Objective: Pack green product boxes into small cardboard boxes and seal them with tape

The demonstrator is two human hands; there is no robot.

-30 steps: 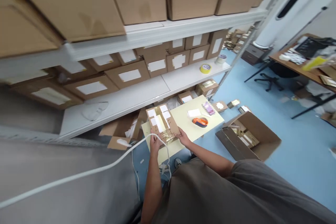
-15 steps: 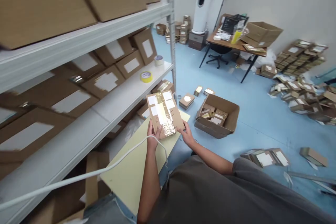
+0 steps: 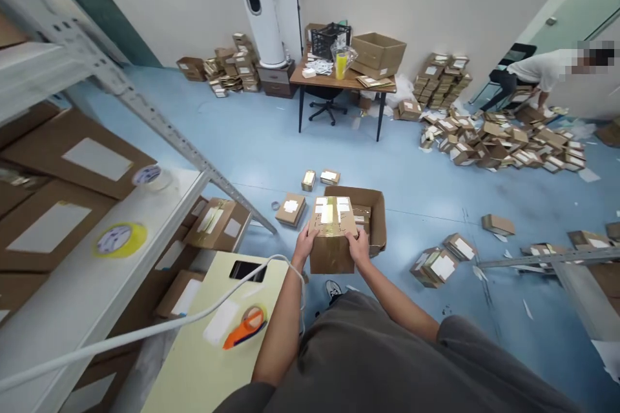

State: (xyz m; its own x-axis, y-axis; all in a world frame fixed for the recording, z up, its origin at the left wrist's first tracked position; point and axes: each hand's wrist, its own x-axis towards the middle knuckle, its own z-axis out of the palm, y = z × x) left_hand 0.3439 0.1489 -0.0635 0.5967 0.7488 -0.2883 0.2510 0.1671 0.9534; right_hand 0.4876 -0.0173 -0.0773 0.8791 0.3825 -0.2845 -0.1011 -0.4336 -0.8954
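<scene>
I hold a taped brown cardboard box (image 3: 332, 242) with white labels on its top, in front of my body above the blue floor. My left hand (image 3: 304, 246) grips its left side and my right hand (image 3: 361, 247) grips its right side, fingers wrapped on the edges. Just behind the box an open carton (image 3: 375, 219) with small packs inside sits on the floor. A yellow table (image 3: 217, 342) lies at my lower left with an orange tape dispenser (image 3: 245, 329) on it.
A metal shelf (image 3: 87, 290) at the left carries labelled cartons and tape rolls (image 3: 119, 239). Small boxes lie scattered on the floor (image 3: 438, 264), with a big heap (image 3: 504, 139) at the right where another person bends. A desk (image 3: 341, 80) stands at the back. A white cable (image 3: 145, 332) crosses the table.
I have turned right, away from the shelf and table, carrying the box in both hands. It has gone from tilted up over the table to held level above the floor by the open carton.
</scene>
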